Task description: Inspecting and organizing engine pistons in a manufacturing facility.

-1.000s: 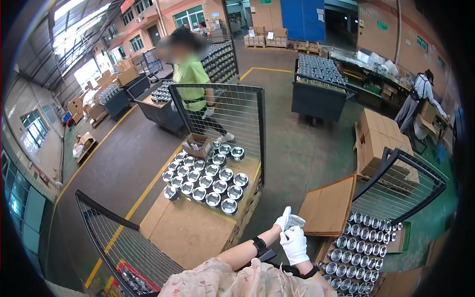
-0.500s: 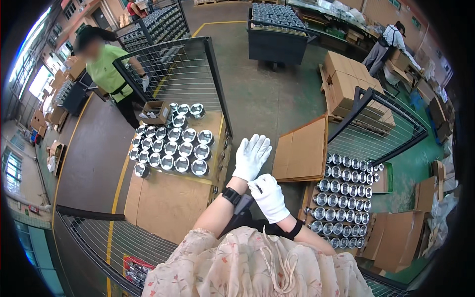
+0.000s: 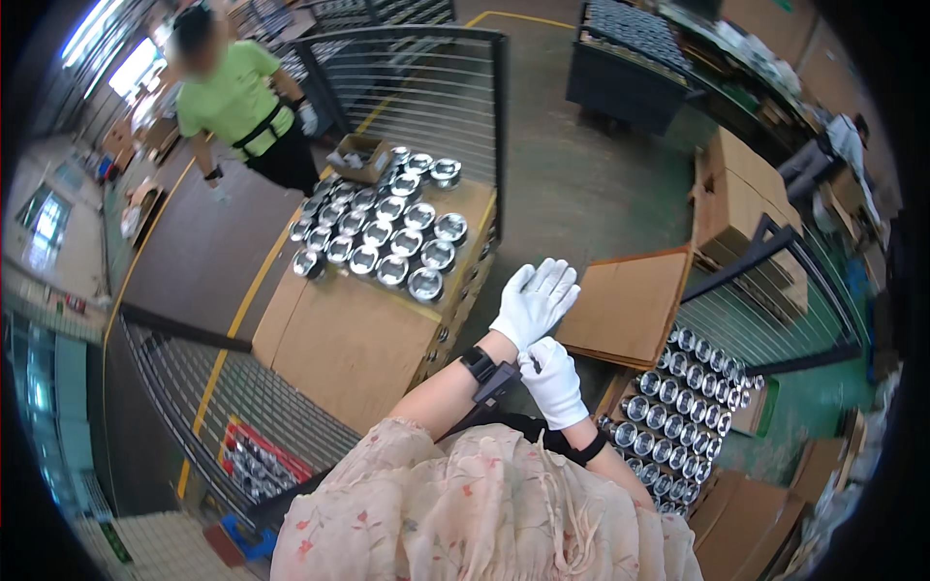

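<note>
My left hand (image 3: 536,304) wears a white glove, with its fingers stretched out and nothing in it. Closed at the left glove's cuff is my right hand (image 3: 554,385), also gloved in white; its fingers are bent tight, and what they pinch, if anything, is hidden. A dark watch (image 3: 477,363) circles my left wrist, and a black band (image 3: 589,448) my right. Left of my hands, silver metal parts shaped like pistons (image 3: 392,270) stand in rows on a cardboard-topped stack (image 3: 334,353). More such parts (image 3: 668,389) fill a pallet at the right.
Wire-mesh panels (image 3: 407,92) border the left stack. A cardboard sheet (image 3: 630,308) leans beside the right pallet, before stacked cartons (image 3: 746,184). A person in a green shirt (image 3: 232,97) stands at the far left. A dark cart (image 3: 620,82) with more parts is at the back.
My view has turned, so the stacks appear shifted and tilted. Both hands keep nearly the same pose. The person in green now appears closer, with both arms lowered.
</note>
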`<state>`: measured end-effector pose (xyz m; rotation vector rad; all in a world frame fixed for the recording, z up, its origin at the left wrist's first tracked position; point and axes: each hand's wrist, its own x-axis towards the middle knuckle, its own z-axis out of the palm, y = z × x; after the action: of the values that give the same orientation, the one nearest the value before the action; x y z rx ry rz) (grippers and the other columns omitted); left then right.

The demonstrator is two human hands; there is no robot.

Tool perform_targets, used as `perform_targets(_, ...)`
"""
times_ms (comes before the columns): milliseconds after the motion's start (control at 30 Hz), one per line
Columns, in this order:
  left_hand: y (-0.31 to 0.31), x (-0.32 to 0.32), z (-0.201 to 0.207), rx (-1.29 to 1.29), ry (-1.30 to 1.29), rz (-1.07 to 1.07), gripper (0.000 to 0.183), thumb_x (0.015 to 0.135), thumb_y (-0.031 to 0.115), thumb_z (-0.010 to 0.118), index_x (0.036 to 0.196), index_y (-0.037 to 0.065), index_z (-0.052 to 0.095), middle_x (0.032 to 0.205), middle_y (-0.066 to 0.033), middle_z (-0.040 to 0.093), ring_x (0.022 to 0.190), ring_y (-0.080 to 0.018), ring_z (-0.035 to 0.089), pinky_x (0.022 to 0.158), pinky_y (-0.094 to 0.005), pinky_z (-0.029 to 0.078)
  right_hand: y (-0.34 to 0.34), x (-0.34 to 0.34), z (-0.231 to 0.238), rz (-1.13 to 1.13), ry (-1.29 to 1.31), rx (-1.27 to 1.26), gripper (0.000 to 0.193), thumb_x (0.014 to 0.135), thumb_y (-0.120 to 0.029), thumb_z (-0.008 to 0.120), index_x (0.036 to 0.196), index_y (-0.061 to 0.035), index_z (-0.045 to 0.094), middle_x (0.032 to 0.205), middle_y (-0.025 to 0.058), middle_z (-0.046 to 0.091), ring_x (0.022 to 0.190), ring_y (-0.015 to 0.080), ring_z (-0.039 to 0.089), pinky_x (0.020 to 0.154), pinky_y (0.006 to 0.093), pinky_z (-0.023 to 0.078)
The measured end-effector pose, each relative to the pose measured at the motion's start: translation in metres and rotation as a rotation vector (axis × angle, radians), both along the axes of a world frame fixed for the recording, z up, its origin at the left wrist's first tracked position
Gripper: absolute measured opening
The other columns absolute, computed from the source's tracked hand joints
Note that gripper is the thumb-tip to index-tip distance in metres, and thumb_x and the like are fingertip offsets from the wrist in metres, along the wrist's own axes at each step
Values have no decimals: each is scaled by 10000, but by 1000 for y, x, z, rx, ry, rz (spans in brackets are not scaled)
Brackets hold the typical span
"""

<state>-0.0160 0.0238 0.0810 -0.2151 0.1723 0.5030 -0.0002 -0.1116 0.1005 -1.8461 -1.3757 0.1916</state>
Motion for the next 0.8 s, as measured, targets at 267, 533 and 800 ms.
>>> perform_targets(267,22,-109,-122,1364,1507,-303,427,901,295,527,1258,68,583,1268,-131,597,1202,-260,534,1033,-348,383,-31,24,-43,246,315,-444,201,884,-254,587,859,-71,664,857,164,646,828,355,627,744,436,501)
perform_targets(533,90,-187,-191,684,1628,-221,420,876,201,590,1271,65,550,1134,-146,639,986,-278,612,847,-354,509,-26,71,-90,100,414,-617,179,881,-235,601,918,-77,676,909,154,671,880,340,630,781,412,503)
perform_targets(800,216,-168,-298,29,654,417,151,958,152,426,880,63,520,758,-71,568,633,-204,566,569,-309,498,37,83,-93,46,268,-643,160,875,-193,610,890,-50,680,869,146,675,817,300,645,738,383,508)
